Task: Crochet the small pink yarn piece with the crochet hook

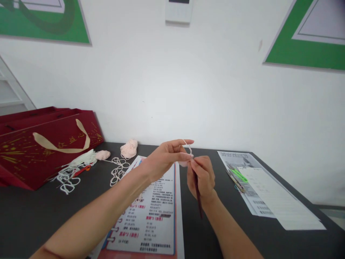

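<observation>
Table [40,216]: black | wall [172,90]: white | posters [309,52]: green-bordered | hands [202,176]: yarn [191,150], dark stick [198,198]

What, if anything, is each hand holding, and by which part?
The right hand holds a slim dark tool near its upper end; the left hand pinches pale yarn, exact part unclear.

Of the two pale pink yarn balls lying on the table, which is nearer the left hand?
The larger ball, at the table's back by the wall. The smaller ball lies farther left, beside the white yarn.
</observation>
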Demonstrator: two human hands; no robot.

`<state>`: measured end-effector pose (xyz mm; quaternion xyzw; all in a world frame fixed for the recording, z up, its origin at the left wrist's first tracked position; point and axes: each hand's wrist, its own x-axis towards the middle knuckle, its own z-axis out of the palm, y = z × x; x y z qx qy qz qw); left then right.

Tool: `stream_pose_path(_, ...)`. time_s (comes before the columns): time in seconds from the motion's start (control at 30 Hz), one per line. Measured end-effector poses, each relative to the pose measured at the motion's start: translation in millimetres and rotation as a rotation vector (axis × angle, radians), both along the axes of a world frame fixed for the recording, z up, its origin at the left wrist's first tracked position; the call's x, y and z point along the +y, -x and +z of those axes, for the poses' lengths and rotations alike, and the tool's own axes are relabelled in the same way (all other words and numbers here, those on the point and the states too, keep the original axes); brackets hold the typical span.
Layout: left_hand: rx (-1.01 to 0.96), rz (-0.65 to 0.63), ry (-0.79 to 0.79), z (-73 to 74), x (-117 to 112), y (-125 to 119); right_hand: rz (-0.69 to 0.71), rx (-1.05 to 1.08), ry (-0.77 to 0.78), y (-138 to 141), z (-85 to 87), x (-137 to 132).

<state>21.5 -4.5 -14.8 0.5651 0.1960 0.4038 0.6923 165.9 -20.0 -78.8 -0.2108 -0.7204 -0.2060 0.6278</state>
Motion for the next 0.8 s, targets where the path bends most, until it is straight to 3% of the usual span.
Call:
stream_pose_path(0.07,-0.021,-0.061,0.066,1.3,2.3,3.8,0.145,0.076,0.108,0.1,3.7,-0.6)
stream_pose_path(0.2,-0.041,-0.083,0.086,4.2,11.3,14.7,0.606,0.392,0.561,0.2,15.5,-1.9)
stream_pose_path(0.3,-0.008,-0.076,0.070,7.6,16.5,22.2,0.824,0.484,0.732,-5.5,22.4,-1.6)
stream_pose_path(0.8,0.099,-0.277,0.164,9.5,23.0,32.6,0.888,0.374,0.923,-32.5,32.7,-6.8)
